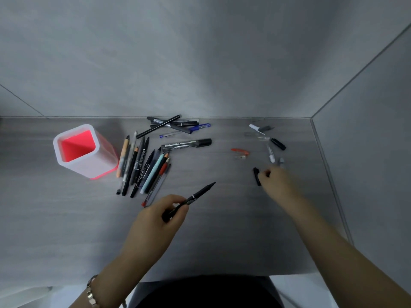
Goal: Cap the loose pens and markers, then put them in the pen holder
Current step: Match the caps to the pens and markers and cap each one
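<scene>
**Barely started, holder's empty**

Grey desk point(211, 241) in a grey corner, and the holder point(85, 152) at the left looks empty inside. The left hand point(163, 215) is pinching an uncapped black pen point(193, 197), tip pointing away. The right hand point(274, 177), a bit blurred, has its fingers closing on a black cap point(256, 176) on the desk. A big pile of pens point(145, 165) sits beside the holder and loose caps point(270, 143) are scattered at the right, so pretty much everything's left.

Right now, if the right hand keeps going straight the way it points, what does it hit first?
Likely the grey-white cap just beyond the right hand, which points up and slightly right. The hand is blurred and depth is unclear.
</scene>
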